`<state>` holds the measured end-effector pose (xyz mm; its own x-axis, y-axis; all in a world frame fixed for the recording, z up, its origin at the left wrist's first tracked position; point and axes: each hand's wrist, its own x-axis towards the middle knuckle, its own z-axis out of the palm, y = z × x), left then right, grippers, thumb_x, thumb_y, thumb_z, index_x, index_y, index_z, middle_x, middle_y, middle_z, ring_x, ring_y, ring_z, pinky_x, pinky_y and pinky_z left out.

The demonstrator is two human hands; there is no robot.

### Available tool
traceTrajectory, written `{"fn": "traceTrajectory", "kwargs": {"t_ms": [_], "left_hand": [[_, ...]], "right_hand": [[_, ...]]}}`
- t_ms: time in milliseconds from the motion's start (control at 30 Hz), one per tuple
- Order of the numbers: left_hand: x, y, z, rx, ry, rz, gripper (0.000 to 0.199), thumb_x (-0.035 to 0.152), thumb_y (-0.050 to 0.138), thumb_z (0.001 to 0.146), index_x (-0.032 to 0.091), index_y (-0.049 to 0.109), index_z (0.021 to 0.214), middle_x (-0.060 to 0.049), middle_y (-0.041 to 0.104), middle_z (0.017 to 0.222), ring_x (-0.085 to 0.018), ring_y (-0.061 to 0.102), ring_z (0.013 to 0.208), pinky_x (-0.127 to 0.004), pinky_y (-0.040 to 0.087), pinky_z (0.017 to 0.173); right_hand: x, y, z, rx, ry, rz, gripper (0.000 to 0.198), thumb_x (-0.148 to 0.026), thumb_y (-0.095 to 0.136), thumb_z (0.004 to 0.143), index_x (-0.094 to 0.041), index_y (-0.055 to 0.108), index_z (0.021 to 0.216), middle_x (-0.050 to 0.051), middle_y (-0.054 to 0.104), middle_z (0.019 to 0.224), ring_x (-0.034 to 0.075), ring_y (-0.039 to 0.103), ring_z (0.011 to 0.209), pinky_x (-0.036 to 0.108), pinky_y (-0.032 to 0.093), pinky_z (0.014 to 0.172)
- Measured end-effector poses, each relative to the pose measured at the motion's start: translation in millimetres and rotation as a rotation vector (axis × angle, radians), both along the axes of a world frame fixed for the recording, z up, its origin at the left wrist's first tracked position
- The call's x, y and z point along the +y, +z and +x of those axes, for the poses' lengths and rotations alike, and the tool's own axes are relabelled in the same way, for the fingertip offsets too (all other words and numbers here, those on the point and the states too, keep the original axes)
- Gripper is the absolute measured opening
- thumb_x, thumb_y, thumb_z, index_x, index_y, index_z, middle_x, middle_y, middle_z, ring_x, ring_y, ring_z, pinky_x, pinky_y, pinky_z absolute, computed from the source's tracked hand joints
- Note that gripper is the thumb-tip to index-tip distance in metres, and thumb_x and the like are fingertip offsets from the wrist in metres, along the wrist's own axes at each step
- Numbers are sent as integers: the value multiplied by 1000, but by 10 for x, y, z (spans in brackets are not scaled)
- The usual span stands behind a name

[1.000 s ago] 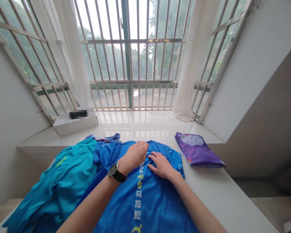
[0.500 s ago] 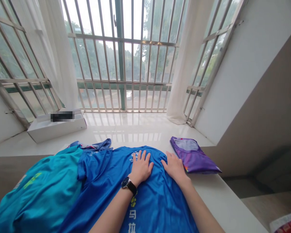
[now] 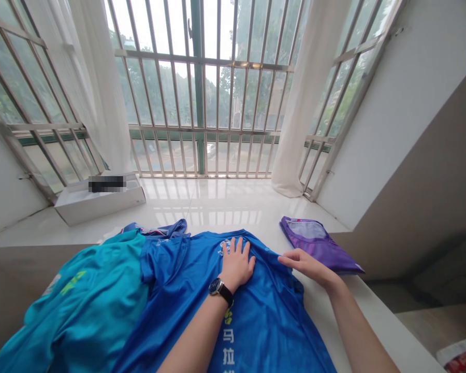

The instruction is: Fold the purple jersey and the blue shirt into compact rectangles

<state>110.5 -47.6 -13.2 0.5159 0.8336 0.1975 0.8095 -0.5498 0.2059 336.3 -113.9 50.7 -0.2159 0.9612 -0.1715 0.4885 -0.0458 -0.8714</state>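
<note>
"Left hand (image 3: 237,263)?"
"Spread flat on the shirt (image 3: 270,311) (watch (image 3: 215,286) on that wrist), apart from my right hand (image 3: 305,265), which touches its edge, grip unclear."
"Shirt's where?"
"On the counter (image 3: 325,306)."

Left hand (image 3: 236,265) lies splayed; right hand (image 3: 309,266) perhaps pinches.

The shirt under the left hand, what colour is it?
The shirt is blue, with white and yellow lettering; the head view shows it best.

Home window bay, white curtains (image 3: 297,119), barred window (image 3: 200,88), glossy sill (image 3: 209,202)
</note>
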Motion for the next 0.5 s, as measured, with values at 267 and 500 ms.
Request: {"fn": "traceTrajectory", "kwargs": {"t_ms": [267, 500], "left_hand": [[9, -6, 4, 10, -1, -2, 61, 54, 28, 101, 23, 43, 150, -11, 37, 158, -38, 26, 147, -65, 15, 117], [31, -24, 20, 18, 13, 11, 61, 54, 28, 100, 23, 42, 151, -11, 36, 159, -38, 25, 147, -65, 15, 117]], "right_hand": [[8, 21, 25, 415, -360, 19, 54, -65, 78, 67, -21, 47, 76, -1, 61, 74, 7, 47, 51, 20, 29, 45], [92, -127, 8, 209, -296, 10, 55, -64, 80, 62, -20, 63, 91, 6, 71, 92, 22, 67, 88, 34, 53, 75]]}}
